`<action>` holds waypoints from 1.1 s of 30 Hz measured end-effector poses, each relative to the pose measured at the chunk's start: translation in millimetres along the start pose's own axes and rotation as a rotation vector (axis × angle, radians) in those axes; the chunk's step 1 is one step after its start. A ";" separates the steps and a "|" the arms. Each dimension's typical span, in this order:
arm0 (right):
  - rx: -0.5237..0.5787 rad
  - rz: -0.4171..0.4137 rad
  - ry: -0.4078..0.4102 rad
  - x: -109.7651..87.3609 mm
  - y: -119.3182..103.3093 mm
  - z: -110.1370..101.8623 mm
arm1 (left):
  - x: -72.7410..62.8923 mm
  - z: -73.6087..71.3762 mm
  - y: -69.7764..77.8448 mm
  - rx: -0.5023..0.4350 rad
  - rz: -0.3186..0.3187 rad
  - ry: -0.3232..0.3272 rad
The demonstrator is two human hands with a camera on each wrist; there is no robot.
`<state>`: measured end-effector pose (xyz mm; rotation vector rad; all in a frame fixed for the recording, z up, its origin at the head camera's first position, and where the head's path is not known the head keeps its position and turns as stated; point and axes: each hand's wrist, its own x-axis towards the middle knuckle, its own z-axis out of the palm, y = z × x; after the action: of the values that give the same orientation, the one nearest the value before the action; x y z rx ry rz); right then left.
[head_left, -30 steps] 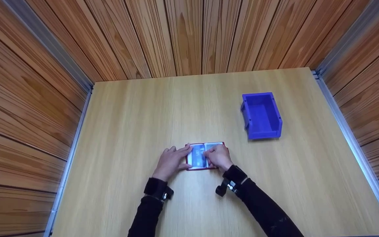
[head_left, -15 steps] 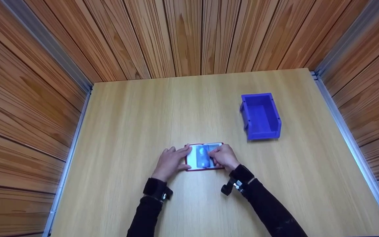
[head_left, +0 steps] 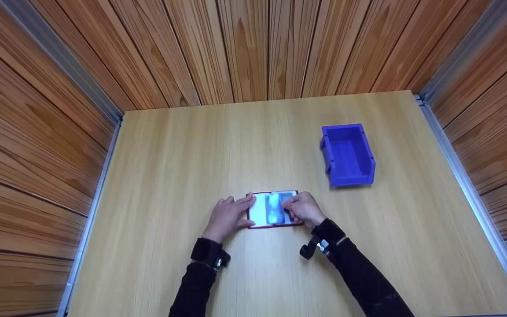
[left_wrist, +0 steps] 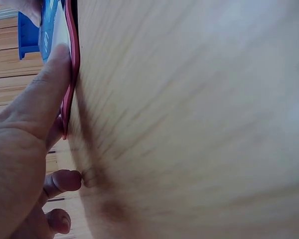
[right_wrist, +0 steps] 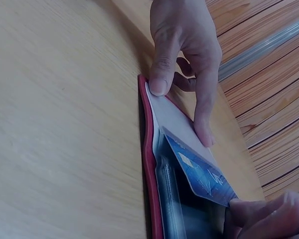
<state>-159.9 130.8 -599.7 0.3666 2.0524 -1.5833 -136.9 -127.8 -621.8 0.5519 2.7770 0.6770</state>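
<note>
A red card wallet [head_left: 259, 212] lies open on the table, near the front middle. My left hand [head_left: 227, 215] rests flat at its left edge, with the thumb [left_wrist: 45, 89] and index finger [right_wrist: 202, 109] pressing straight down on the wallet's [right_wrist: 150, 169] left page. My right hand [head_left: 305, 209] pinches a blue card [head_left: 275, 208] over the right page. In the right wrist view the blue card [right_wrist: 199, 174] is lifted at a slant, partly out of a clear sleeve, with my right fingertips [right_wrist: 269, 211] on its end.
A blue open bin [head_left: 348, 154] stands on the wooden table [head_left: 170, 154] to the right and farther back, with nothing seen in it. Wood-panelled walls with metal rails enclose the table on three sides.
My right hand has drawn the blue card rightward across the wallet, from the left page toward the right one. The left hand has stayed in place.
</note>
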 end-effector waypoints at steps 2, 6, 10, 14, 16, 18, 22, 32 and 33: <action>0.000 0.006 -0.003 0.0 0.0 -1.3 | -0.4 0.3 -0.1 0.002 -0.001 0.001; -0.005 0.006 -0.005 -0.7 -1.5 -5.3 | 0.1 0.2 -0.4 0.018 0.001 0.002; -0.021 0.002 -0.004 -0.5 -1.6 -9.5 | 0.7 0.7 -0.8 0.023 0.001 0.001; -0.027 0.002 0.002 -0.2 -0.7 -12.5 | 0.5 0.8 -0.8 0.027 0.004 0.005; -0.025 0.003 0.003 -0.2 0.0 -13.2 | 0.4 0.9 -0.8 0.034 0.007 0.007; -0.021 0.006 0.002 -0.7 0.2 -13.5 | 0.4 1.2 -0.8 0.040 0.007 0.005; -0.017 -0.014 -0.011 -3.0 -0.2 -15.4 | 0.7 1.1 -0.3 0.037 0.008 -0.009; 0.026 -0.040 -0.031 -7.1 -26.2 -42.3 | 1.1 -1.4 -0.1 0.019 -0.008 -0.028; 0.029 -0.039 -0.026 -6.9 -29.0 -47.5 | 1.0 -1.2 -0.1 0.020 -0.009 -0.029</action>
<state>-180.1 168.6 -563.5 0.3166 2.0303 -1.6340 -138.2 -128.0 -621.0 0.5484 2.7604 0.6354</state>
